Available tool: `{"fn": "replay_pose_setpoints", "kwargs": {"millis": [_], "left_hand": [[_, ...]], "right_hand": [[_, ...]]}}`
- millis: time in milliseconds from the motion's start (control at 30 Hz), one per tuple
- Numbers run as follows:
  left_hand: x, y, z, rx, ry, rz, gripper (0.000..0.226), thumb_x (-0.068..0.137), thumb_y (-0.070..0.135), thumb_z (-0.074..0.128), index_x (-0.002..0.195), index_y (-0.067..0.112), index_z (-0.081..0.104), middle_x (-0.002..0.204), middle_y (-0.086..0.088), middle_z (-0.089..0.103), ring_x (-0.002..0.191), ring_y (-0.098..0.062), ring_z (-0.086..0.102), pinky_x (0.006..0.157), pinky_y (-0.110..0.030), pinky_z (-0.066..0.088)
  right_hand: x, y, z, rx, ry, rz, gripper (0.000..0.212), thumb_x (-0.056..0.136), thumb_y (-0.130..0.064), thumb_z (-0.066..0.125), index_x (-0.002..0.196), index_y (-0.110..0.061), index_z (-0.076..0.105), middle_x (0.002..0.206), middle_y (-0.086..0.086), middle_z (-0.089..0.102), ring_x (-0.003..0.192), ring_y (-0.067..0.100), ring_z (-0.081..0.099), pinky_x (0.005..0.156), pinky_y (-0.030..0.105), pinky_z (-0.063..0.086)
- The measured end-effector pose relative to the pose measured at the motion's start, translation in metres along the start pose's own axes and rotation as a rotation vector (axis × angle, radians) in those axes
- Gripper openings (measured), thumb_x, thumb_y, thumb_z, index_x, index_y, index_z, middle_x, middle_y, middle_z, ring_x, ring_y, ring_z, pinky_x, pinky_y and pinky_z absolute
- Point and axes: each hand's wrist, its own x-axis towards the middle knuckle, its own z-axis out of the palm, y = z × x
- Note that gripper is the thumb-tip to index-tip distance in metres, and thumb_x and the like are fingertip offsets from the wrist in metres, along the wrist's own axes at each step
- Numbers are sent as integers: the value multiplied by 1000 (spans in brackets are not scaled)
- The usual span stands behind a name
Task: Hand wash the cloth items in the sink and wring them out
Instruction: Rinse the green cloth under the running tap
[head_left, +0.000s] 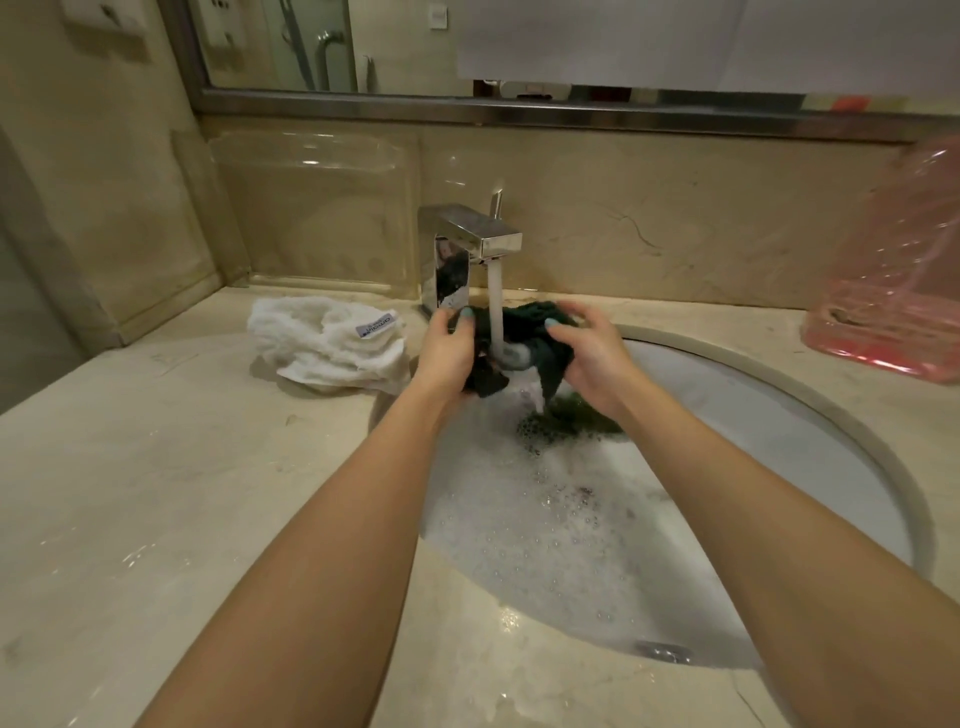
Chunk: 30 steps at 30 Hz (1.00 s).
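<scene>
A dark green cloth (540, 332) is stretched between both hands under the running stream of the chrome faucet (470, 244). My left hand (448, 349) grips its left end, fingers curled over the fabric. My right hand (589, 353) holds the right end, fingers curled round it. Part of the cloth hangs down into the foam. The white oval sink (810, 415) holds soapy, bubbly water (550, 525). A wet white towel (327, 345) with a label lies bunched on the counter left of the faucet.
A beige marble counter (182, 493) surrounds the sink. A pink plastic bag (893, 291) stands at the far right. A clear plastic tray (317, 213) leans against the backsplash behind the towel. A mirror runs along the wall above.
</scene>
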Motion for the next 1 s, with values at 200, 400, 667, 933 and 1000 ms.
{"fn": "replay_pose_setpoints", "kwargs": {"millis": [200, 400, 667, 933, 1000], "left_hand": [[1, -7, 1, 363, 95, 330, 25, 105, 26, 39, 117, 13, 56, 106, -1, 60, 101, -22, 58, 93, -38, 47], [-6, 2, 7, 247, 78, 126, 25, 105, 26, 31, 98, 17, 53, 98, -6, 61, 101, -25, 60, 97, -46, 50], [-38, 2, 40, 271, -105, 121, 37, 105, 33, 37, 82, 12, 57, 79, -7, 62, 67, -16, 60, 51, -20, 46], [-24, 12, 19, 45, 6, 2, 29, 104, 29, 39, 93, 13, 61, 92, -13, 65, 75, -23, 63, 57, -31, 54], [-33, 12, 29, 96, -84, 30, 29, 104, 33, 39, 86, 19, 56, 86, -7, 62, 73, -17, 60, 56, -26, 52]], "right_hand": [[-13, 6, 32, -161, -82, -26, 21, 103, -18, 45, 121, -13, 55, 109, 11, 66, 89, 23, 68, 69, 33, 59], [-19, 5, 47, -357, -120, 27, 25, 104, -31, 38, 113, -16, 56, 91, 6, 61, 74, 17, 59, 46, 23, 40], [-13, 2, 28, -452, 138, -64, 30, 104, -28, 36, 100, -17, 63, 99, 6, 66, 94, 21, 62, 78, 33, 52], [-14, 7, 48, -530, 117, -162, 38, 102, -25, 38, 67, -16, 49, 65, 0, 49, 60, 13, 48, 48, 21, 37], [-6, 8, 31, -578, 195, -97, 39, 104, -32, 34, 85, -10, 60, 78, 5, 57, 73, 18, 55, 58, 26, 41]]}}
